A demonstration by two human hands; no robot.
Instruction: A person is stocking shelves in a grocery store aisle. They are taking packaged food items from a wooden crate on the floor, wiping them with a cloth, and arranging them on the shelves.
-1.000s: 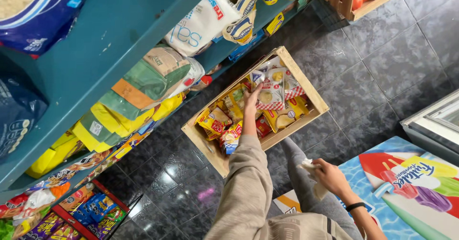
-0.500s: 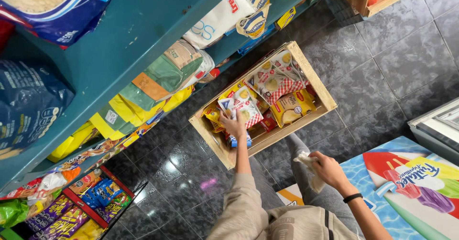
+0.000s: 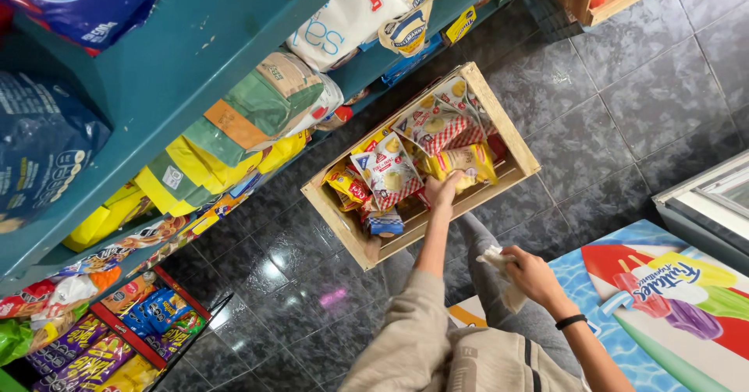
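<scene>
dark tile floor by shelves: left hand [image 3: 441, 191] clamped on pouch [image 3: 466, 163] in crate [image 3: 521, 152]; lift straight. right hand [image 3: 527, 273] grips cloth [image 3: 499, 265].

Packets [image 3: 421, 158] crowd the crate [image 3: 511, 138]; open floor [image 3: 624, 95] beside it.

Your left hand [image 3: 441, 190] reaches down into the wooden crate [image 3: 511, 138] on the dark tiled floor [image 3: 624, 88], fingers closed on a yellow snack packet [image 3: 468, 160] beside red-checked packets [image 3: 437, 127]. Your right hand [image 3: 529, 273] grips a crumpled white cloth [image 3: 499, 271] near your knee. Teal shelves [image 3: 179, 64] of bagged goods stand beside the crate.
</scene>
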